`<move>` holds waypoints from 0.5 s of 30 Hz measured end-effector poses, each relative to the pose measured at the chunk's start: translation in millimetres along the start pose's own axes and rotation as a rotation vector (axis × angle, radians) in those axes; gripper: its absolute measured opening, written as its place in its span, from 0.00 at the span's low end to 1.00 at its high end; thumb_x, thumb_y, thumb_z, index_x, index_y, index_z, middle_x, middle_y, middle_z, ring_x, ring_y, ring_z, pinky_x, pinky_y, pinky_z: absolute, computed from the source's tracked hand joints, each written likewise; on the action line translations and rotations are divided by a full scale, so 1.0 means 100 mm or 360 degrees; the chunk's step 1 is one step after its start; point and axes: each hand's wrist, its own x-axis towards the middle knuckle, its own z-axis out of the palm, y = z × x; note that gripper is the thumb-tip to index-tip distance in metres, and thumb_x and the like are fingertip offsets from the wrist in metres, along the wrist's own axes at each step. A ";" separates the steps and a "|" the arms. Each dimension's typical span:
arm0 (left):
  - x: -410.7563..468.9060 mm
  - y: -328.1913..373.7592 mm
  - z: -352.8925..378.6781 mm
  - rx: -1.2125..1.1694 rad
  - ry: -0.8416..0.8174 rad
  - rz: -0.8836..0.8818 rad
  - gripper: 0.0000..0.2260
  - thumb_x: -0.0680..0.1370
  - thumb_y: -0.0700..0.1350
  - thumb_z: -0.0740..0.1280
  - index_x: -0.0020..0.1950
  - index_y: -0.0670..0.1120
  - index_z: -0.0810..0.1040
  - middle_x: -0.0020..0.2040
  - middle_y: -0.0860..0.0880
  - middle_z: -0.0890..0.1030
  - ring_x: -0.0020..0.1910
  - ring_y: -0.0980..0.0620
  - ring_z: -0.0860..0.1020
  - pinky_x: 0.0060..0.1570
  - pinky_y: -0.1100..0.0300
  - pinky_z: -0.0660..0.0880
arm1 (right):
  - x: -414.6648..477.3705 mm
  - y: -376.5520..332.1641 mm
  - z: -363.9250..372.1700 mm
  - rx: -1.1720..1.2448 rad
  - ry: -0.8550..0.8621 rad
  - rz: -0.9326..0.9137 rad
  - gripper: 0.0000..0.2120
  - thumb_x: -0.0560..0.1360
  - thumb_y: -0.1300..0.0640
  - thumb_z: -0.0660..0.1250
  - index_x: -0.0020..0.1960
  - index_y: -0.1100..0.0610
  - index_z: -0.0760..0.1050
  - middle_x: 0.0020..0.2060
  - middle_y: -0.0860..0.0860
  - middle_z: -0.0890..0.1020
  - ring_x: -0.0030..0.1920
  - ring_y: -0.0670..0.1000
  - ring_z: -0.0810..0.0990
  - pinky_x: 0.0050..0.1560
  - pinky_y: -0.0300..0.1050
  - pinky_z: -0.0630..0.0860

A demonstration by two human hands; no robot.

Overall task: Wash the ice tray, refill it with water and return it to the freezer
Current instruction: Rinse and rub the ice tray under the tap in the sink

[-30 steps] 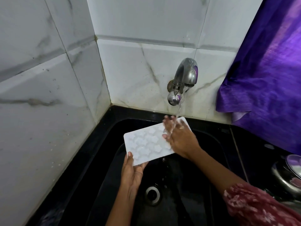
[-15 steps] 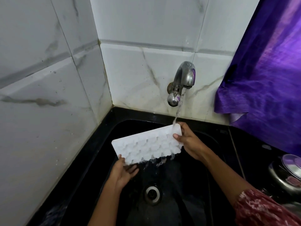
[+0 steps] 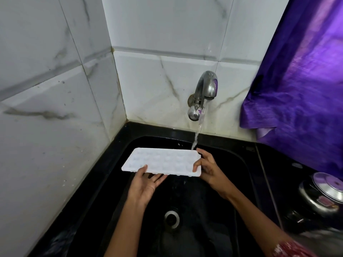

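sleeve [image 3: 291, 249]: red with a pale floral print, at the bottom right edge, on the right forearm.
drain [image 3: 172, 218]: round metal ring in the floor of the basin, between the two forearms.
sink [image 3: 239, 182]: black, glossy and wet, set into the corner where two tiled walls meet.
left grip [image 3: 146, 184]: palm up beneath the near long edge of the tray, left of its middle; thumb laid over the top of the edge, fingers spread below; clamped on the tray.
right grip [image 3: 209, 167]: clamped on the right short end; thumb over the near right corner, one fingertip at the far right corner, the remaining fingers hidden behind the tray.
ice tray [image 3: 163, 161]: white, oblong, dimpled face up, held roughly level in the air above the basin, between both hands, well above the drain; small bumps and drops showing under the near edge.
desk [image 3: 297, 166]: black, to the right of the basin.
steel pot [image 3: 323, 193]: lidded, shiny, on the desk at the far right, partly cut off by the edge of the view.
water [image 3: 196, 134]: thin stream falling from the spout onto the far right corner of the tray.
tap [image 3: 204, 93]: chrome, wall-mounted, curved spout, above and behind the tray's right end.
wall tiles [image 3: 157, 80]: white with grey veins, speckled near the corner.
cloth [image 3: 300, 89]: purple, hanging at upper right, blurred.
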 end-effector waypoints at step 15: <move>-0.15 -0.37 0.07 0.0188 -0.0222 -0.0020 0.27 0.73 0.35 0.59 0.73 0.45 0.62 0.68 0.38 0.71 0.60 0.35 0.75 0.44 0.38 0.78 | -0.24 0.23 0.00 0.0510 0.0646 0.0626 0.23 0.76 0.68 0.57 0.70 0.57 0.66 0.62 0.53 0.75 0.58 0.52 0.76 0.58 0.49 0.74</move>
